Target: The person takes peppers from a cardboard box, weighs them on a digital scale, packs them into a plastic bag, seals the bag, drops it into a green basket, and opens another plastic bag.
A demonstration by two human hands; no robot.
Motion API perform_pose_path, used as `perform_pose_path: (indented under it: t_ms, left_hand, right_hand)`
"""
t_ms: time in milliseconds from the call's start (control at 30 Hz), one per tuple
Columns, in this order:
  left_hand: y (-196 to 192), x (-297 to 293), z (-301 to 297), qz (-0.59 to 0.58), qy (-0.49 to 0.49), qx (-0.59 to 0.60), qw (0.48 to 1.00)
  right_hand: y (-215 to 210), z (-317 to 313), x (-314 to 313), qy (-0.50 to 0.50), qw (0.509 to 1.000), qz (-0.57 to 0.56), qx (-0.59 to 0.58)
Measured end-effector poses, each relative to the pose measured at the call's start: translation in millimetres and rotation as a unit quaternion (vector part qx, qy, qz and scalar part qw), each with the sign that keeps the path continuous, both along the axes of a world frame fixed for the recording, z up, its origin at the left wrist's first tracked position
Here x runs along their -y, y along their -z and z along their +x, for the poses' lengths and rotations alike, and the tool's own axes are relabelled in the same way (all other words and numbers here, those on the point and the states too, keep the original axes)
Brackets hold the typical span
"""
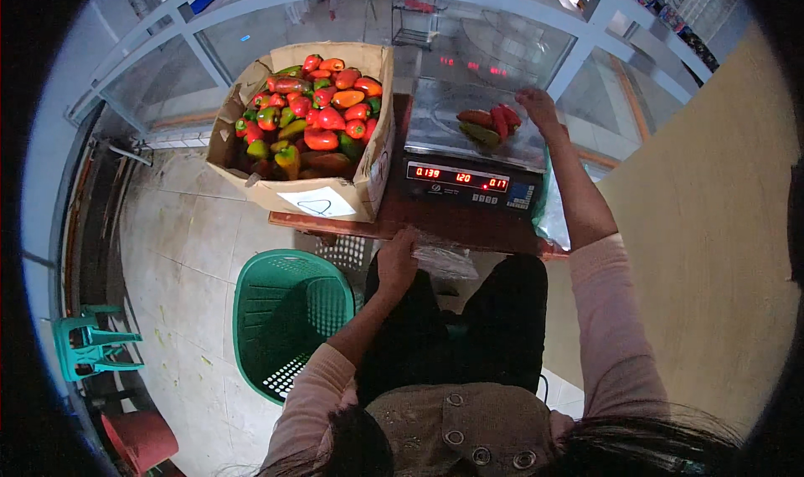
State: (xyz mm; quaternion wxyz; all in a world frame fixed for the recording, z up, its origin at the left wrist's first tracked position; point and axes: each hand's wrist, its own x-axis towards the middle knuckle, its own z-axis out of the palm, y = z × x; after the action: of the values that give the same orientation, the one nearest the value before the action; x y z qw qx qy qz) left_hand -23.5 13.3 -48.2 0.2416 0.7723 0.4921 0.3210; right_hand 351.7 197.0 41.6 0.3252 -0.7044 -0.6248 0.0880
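My left hand [397,263] is closed on a crumpled clear plastic bag [448,260] in front of the table edge, above my lap. My right hand [538,110] hovers over the right side of the scale's metal platform [431,113], its fingers loosely bent and holding nothing that I can see. Just left of those fingertips, several peppers [500,123], red, orange-red and green, lie together on the platform. Red digits glow on the front of the black digital scale [469,194].
A cardboard box [368,194] full of red, orange and green peppers stands left of the scale on the brown table [335,223]. Below it is a green plastic basket [251,326]. Green plastic bags [551,209] hang by the scale's right side. Glass panels stand behind.
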Motion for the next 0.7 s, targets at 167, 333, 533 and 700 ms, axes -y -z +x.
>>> perform_pose_path:
  t_ms: [167, 333, 533, 700]
  left_hand:
    - [0.6, 1.0, -2.1, 0.006, -0.010, -0.003, 1.000]
    - [0.1, 2.3, -4.8, 0.061, 0.016, 0.003, 0.998]
    - [10.1, 3.1, -2.0, 0.030, -0.005, 0.019, 0.999]
    - [17.1, -1.1, 0.0, 0.012, -0.004, 0.023, 1.000]
  right_hand:
    - [-62.4, -95.8, -24.9, -0.068, 0.988, 0.117, -0.077]
    - [-100.4, -229.0, -20.6, -0.316, 0.931, 0.162, -0.081]
    - [-51.3, -310.2, -34.3, -0.409, 0.913, 0.001, 0.009]
    - [-53.5, -340.7, -22.4, -0.319, 0.921, -0.133, 0.180]
